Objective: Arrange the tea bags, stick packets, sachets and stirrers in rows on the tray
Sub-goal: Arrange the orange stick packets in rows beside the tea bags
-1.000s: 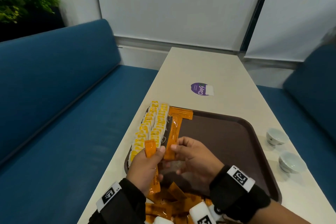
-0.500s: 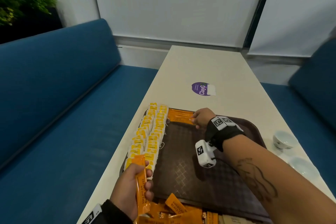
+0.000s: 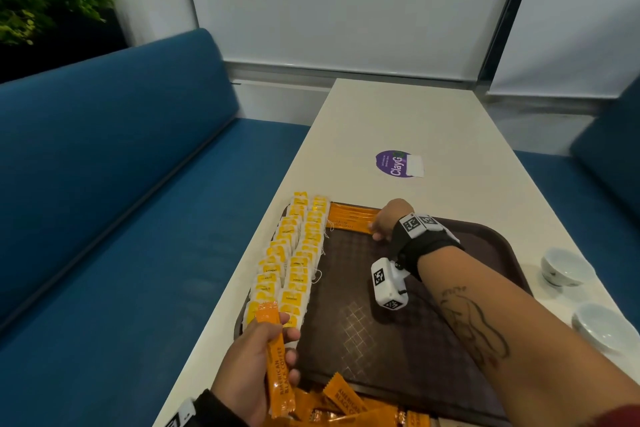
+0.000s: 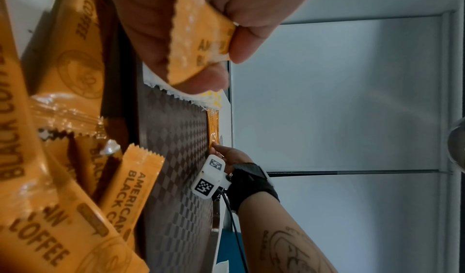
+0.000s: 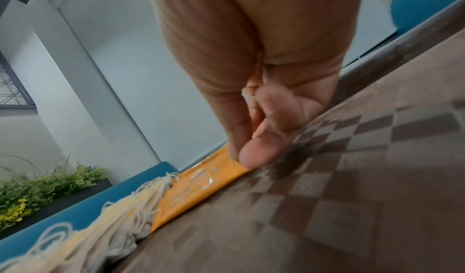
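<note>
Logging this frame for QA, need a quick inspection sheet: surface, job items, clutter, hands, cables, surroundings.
Surface: brown tray on a cream table.
Job's things: two rows of yellow tea bags along the tray's left edge; coffee stick packets laid at the far edge; loose packet pile at the near edge. Stirrers: nothing seen.
Clutter: two white cups; purple sticker.
Grippers: left hand holds one stick packet; right hand, grip pinching the far packets' end.
Cables: thin black cable at the right wrist camera.
Surroundings: blue benches, plant, blinds.
</note>
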A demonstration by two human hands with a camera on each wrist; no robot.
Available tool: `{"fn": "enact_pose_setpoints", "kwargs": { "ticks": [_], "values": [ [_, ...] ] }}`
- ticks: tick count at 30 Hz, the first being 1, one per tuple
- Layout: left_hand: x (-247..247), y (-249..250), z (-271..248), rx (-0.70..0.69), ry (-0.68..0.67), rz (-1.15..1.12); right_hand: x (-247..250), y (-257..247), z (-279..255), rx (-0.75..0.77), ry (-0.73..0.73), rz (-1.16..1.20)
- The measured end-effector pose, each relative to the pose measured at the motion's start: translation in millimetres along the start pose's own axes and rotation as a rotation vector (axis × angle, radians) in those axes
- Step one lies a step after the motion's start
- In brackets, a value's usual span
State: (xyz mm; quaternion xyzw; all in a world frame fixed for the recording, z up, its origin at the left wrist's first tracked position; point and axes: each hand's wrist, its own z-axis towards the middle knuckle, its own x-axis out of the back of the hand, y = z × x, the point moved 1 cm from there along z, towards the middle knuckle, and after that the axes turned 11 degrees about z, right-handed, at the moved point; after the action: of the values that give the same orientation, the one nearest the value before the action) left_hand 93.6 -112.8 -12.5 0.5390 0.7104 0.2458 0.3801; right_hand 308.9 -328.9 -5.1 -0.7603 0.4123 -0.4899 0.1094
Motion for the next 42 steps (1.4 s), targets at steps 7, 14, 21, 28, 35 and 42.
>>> {"fn": "enact_pose_setpoints", "kwargs": {
  "ticks": [7,14,21,28,35,42],
  "values": [
    [-4.7,1.0,-2.3,-0.051,0.006,0.048,0.3,2.4,-5.5,0.04,0.073,-0.179],
    [-7.2,1.6,-5.2,-0.13,0.048,0.156,1.9,10.8,-38.1,0.268,0.082,0.202],
    [-14.1,6.2,-9.1,-0.159,0.04,0.12,-29.9,28.3,-173.2,0.428,-0.566,0.098],
    [-23.1,5.0,-27.2,-0.3,-0.096,0.273,-45.9,52.5,-210.2,0.411,-0.536,0.45],
    [-22.2,4.7,-34.2,-0.401,-0.2,0.602,-36.4,50.3,-213.0,0.392,-0.602,0.667],
    [-7.9,9.0,-23.8,-0.217,-0.121,0.538,-13.2,48.4,-177.8,0.325,-0.438,0.802]
  ]
}}
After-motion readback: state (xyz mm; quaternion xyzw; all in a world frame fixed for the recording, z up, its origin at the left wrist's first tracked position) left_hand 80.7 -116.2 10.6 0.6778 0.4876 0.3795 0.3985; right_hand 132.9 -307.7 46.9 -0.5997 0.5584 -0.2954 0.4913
